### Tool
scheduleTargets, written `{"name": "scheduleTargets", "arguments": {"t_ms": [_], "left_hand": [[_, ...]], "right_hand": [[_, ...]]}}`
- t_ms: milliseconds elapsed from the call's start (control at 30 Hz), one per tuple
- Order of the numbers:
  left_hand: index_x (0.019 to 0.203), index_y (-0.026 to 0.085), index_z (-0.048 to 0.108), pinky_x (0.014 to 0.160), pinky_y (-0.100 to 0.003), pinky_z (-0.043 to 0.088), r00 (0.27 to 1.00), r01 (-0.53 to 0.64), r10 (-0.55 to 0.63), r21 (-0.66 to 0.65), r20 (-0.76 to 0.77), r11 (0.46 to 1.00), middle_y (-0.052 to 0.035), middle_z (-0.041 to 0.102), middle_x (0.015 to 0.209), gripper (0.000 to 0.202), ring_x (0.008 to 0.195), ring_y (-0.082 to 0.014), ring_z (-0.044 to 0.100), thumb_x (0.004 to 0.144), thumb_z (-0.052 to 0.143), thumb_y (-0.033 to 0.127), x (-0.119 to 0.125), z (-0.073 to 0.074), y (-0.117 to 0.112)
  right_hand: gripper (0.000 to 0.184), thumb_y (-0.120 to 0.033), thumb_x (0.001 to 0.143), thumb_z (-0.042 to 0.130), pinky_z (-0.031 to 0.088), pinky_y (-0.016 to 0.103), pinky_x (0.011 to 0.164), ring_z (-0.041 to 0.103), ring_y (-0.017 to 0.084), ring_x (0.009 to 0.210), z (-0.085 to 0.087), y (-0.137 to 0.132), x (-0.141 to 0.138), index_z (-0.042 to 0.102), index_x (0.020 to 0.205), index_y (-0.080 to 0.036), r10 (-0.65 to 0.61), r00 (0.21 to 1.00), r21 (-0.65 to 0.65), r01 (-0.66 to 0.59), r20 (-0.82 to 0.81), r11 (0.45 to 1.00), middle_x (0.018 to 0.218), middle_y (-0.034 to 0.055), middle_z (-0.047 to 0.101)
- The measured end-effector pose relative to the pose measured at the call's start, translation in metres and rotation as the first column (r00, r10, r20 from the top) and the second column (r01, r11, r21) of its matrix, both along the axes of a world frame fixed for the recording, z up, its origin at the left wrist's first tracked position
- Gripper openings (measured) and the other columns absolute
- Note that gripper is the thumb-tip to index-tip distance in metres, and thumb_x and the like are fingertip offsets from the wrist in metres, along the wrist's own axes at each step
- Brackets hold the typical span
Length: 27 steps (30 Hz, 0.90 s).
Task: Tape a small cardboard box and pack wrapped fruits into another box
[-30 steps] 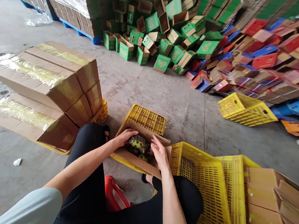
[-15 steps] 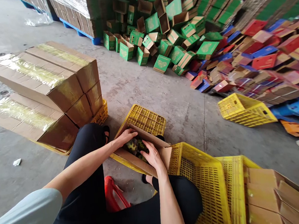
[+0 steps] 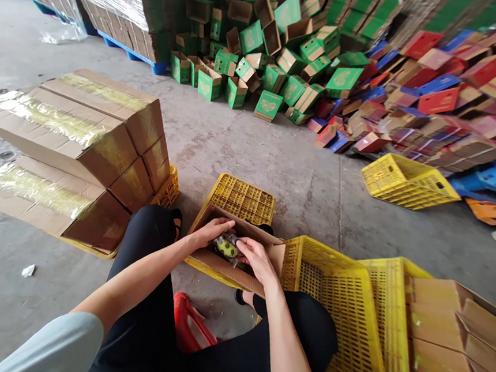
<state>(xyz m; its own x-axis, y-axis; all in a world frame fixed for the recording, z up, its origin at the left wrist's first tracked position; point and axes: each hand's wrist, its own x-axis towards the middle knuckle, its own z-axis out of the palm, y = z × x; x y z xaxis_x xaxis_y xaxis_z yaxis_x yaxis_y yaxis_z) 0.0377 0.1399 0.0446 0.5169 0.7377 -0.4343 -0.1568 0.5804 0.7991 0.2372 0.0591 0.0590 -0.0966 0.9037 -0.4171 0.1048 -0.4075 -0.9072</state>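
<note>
An open brown cardboard box (image 3: 213, 261) rests on a yellow plastic crate (image 3: 242, 195) between my knees. Inside it lies a clear plastic bag of dark and yellow-green items (image 3: 226, 247). My left hand (image 3: 211, 231) lies over the far side of the bag, fingers stretched across it. My right hand (image 3: 254, 258) is curled on the bag's near side, fingers closed on the plastic. Both hands are down in the box mouth.
Taped brown cartons (image 3: 73, 132) are stacked at the left. Yellow crates (image 3: 339, 294) sit by my right knee, another (image 3: 408, 180) farther right. Heaps of green (image 3: 262, 51), red and blue small boxes (image 3: 435, 100) cover the back. A red stool (image 3: 190, 324) is under me.
My right hand has moved from the box's right flap down onto the bag and closed on it. My left hand slid further over the bag, which now sits deeper in the box.
</note>
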Motion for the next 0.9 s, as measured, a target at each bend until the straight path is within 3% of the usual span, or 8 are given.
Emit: {"name": "scheduleTargets", "arguments": {"t_ms": [100,200,400,567,633,767,833,900], "left_hand": [[0.104,0.015,0.074,0.078,-0.031,0.055,0.996,0.080,-0.080,0.008,-0.033,0.997,-0.0095,0.076,0.106,0.063,0.093,-0.0220,0.071,0.070,0.087,0.067,-0.003,0.005,-0.002],[0.098,0.015,0.076,0.079,-0.032,0.055,0.983,0.176,-0.177,-0.014,-0.055,0.984,-0.0071,0.075,0.097,0.059,0.091,-0.0211,0.070,0.066,0.091,0.062,-0.008,0.007,-0.002],[0.085,0.014,0.077,0.071,-0.029,0.053,0.983,0.129,-0.120,0.058,-0.135,0.990,-0.0043,0.071,0.081,0.050,0.078,-0.0179,0.066,0.065,0.091,0.058,-0.008,-0.001,0.000],[0.100,0.014,0.073,0.070,-0.031,0.058,0.947,0.044,-0.017,0.077,-0.320,0.996,-0.0107,0.074,0.102,0.044,0.093,-0.0251,0.071,0.079,0.082,0.052,-0.006,-0.001,0.002],[0.112,0.013,0.070,0.071,-0.033,0.060,0.928,0.062,-0.043,0.040,-0.369,0.997,-0.0155,0.074,0.117,0.051,0.095,-0.0279,0.073,0.083,0.078,0.055,-0.007,0.002,0.000],[0.136,0.019,0.063,0.079,-0.037,0.061,0.939,0.133,-0.126,0.002,-0.319,0.991,-0.0167,0.064,0.144,0.074,0.108,-0.0342,0.074,0.081,0.076,0.067,-0.007,0.006,-0.006],[0.140,0.020,0.062,0.089,-0.037,0.059,0.930,0.124,-0.092,0.069,-0.355,0.990,-0.0153,0.062,0.148,0.075,0.122,-0.0367,0.067,0.079,0.080,0.061,-0.008,0.004,-0.005],[0.135,0.018,0.065,0.102,-0.038,0.054,0.900,0.131,-0.030,0.203,-0.435,0.970,-0.0160,0.065,0.144,0.064,0.131,-0.0371,0.061,0.079,0.082,0.044,-0.008,-0.002,-0.002]], "right_hand": [[0.048,-0.066,0.078,0.078,0.060,0.031,0.066,0.071,0.022,0.075,-0.001,0.000,0.005,0.076,0.094,-0.020,-0.070,0.995,0.059,0.066,0.069,0.996,0.084,0.0049,0.077],[0.053,-0.070,0.075,0.077,0.058,0.031,0.063,0.068,0.020,0.066,-0.003,0.003,0.014,0.076,0.088,-0.019,-0.201,0.965,0.148,0.177,0.168,0.973,0.076,0.0041,0.074],[0.057,-0.072,0.078,0.071,0.054,0.028,0.052,0.065,0.019,0.062,-0.002,0.004,0.018,0.078,0.091,-0.017,-0.228,0.935,0.227,0.167,0.273,0.959,0.073,0.0055,0.074],[0.058,-0.073,0.081,0.067,0.054,0.028,0.049,0.062,0.017,0.054,-0.001,0.005,0.021,0.079,0.091,-0.017,-0.253,0.897,0.282,0.153,0.363,0.947,0.066,0.0038,0.070],[0.058,-0.073,0.082,0.066,0.057,0.030,0.052,0.064,0.018,0.055,-0.001,0.004,0.020,0.079,0.089,-0.017,-0.270,0.884,0.290,0.162,0.383,0.943,0.068,0.0044,0.072],[0.056,-0.071,0.084,0.067,0.064,0.036,0.068,0.075,0.025,0.078,0.000,0.001,0.005,0.081,0.101,-0.019,-0.104,0.969,0.193,0.060,0.224,0.979,0.092,0.0095,0.080],[0.054,-0.068,0.089,0.064,0.065,0.038,0.074,0.077,0.027,0.084,0.000,0.002,-0.003,0.080,0.108,-0.021,0.012,0.991,0.143,-0.031,0.133,0.989,0.100,0.0103,0.081],[0.049,-0.065,0.092,0.061,0.063,0.038,0.076,0.076,0.027,0.085,-0.001,0.004,-0.007,0.080,0.106,-0.022,0.048,0.984,0.154,-0.074,0.169,0.985,0.096,0.0094,0.081]]}}
